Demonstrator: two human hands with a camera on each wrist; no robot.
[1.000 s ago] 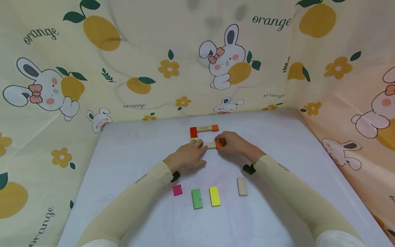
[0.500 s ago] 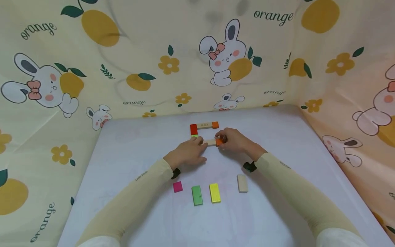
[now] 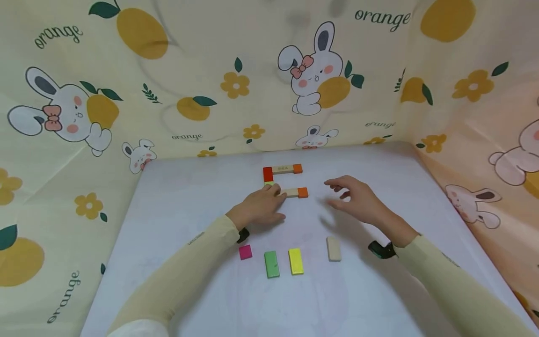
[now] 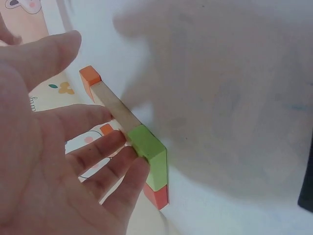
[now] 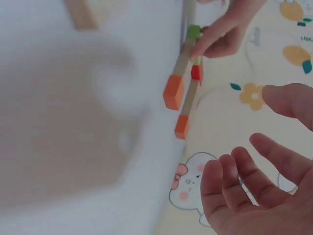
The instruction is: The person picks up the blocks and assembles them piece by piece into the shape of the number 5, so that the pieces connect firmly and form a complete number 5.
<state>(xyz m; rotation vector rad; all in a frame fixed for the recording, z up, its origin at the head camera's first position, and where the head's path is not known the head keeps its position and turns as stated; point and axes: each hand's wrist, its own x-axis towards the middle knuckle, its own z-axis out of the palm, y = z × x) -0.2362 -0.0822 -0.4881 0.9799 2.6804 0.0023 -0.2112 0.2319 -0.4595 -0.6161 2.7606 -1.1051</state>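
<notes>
My left hand (image 3: 259,205) has its fingers slightly bent and the thumb held away, pinching nothing; the fingertips lie against the corner green (image 4: 150,147) and look to reach the near plain (image 3: 290,192) as well. I judge that I rest them there so the joint doesn't slide. My right hand (image 3: 358,200) hangs loosely spread with nothing in it, apart from the near orange (image 3: 302,192), towards the worktop (image 3: 177,196)'s right edge.

The joined pieces lie around the middle of the far edge, in a bracket with its gap towards the right edge. The far orange (image 3: 297,168) ends one row, the far plain (image 3: 282,169) comes next, and the red (image 3: 267,174) turns the corner towards me. The rows run roughly parallel, probably so that they match.

Nearer me, the loose pieces lie spaced apart, likely so each can be picked up without knocking another: from the left edge's side, pink (image 3: 245,252), loose green (image 3: 272,264), yellow (image 3: 296,261) and loose plain (image 3: 333,249).

Counting: two orange, three plain, one red, one pink, one yellow and at least two green; my fingers hide whether the green beside the red is a separate piece.
</notes>
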